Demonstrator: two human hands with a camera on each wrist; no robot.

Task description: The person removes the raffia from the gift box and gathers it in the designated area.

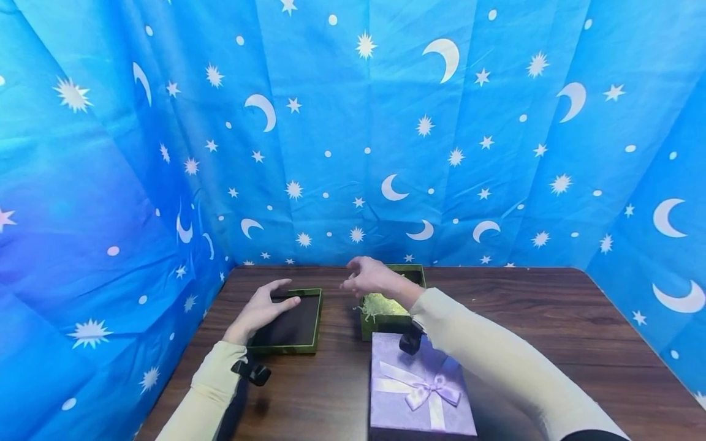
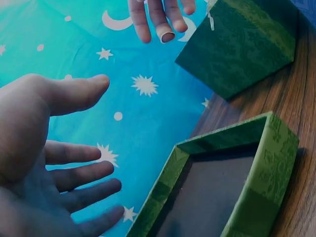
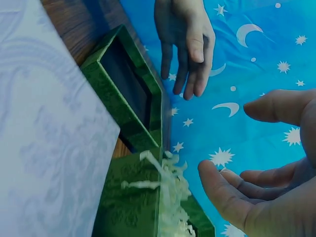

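Observation:
My left hand hovers over the left side of a green box lid, thumb spread apart from the fingers and nothing held. The lid lies with its dark inside facing up, as the left wrist view shows its green rim. My right hand is over the left edge of a green box, empty, with thumb and fingers apart in the right wrist view. Pale shredded paper sticks out over this box's rim, and a gold-green thing lies inside. My right forearm covers part of the box.
A lilac gift box with a ribbon bow stands in front of the green box, under my right forearm. Everything rests on a dark wooden table. Blue cloth with moons and stars hangs behind and at both sides.

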